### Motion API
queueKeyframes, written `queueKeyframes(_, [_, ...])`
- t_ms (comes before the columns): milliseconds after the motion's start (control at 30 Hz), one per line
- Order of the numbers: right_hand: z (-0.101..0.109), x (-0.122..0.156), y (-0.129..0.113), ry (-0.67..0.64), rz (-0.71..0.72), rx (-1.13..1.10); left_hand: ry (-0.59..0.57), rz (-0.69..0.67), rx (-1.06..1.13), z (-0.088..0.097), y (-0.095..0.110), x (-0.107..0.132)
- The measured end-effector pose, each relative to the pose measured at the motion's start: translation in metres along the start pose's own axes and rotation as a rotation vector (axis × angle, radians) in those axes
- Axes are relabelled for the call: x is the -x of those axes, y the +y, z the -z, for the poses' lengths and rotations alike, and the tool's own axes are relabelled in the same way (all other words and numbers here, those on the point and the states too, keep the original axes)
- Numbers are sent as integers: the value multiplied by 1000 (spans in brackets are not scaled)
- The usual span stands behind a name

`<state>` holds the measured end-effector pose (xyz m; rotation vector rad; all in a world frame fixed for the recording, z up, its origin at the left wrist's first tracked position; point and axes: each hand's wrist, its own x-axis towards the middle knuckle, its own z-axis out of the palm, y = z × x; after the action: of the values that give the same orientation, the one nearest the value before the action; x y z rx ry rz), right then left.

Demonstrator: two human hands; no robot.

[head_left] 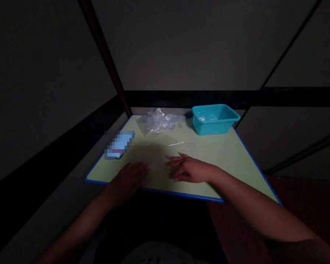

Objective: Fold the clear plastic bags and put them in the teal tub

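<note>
A clear plastic bag (178,146) lies flat on the pale table in front of me, its outline hard to make out in the dim light. My left hand (130,176) is at the table's near edge, fingers stretched toward the bag's left side. On the other side, my right hand (185,168) is low over the table with its fingers spread, at the bag's near right part. Neither hand grips anything; whether the fingertips touch the plastic I cannot tell.
A crumpled heap of clear plastic bags (159,121) lies at the back. A turquoise basket (216,126) with some clear plastic inside stands at the back right. At the left edge lies a phone (120,145), its screen blurred. The table (231,157) has a blue rim and stands against a wall.
</note>
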<state>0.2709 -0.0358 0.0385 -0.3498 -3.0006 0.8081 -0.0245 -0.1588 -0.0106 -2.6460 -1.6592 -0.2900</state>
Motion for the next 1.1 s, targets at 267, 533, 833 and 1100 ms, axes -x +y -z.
queueKeyframes(267, [-11, -5, 18, 209, 7, -250, 180, 189, -119, 20, 19, -19])
queueKeyframes(533, [-23, -16, 41, 388, -58, -667, 237, 434, 217, 4, 48, -34])
queueKeyframes(833, [-22, -20, 45, 460, -68, -722, 190, 485, 106, 2, 33, -82])
queueKeyframes(1100, [-26, -22, 50, 529, -90, -712, 128, 439, -97, -2, 49, -100])
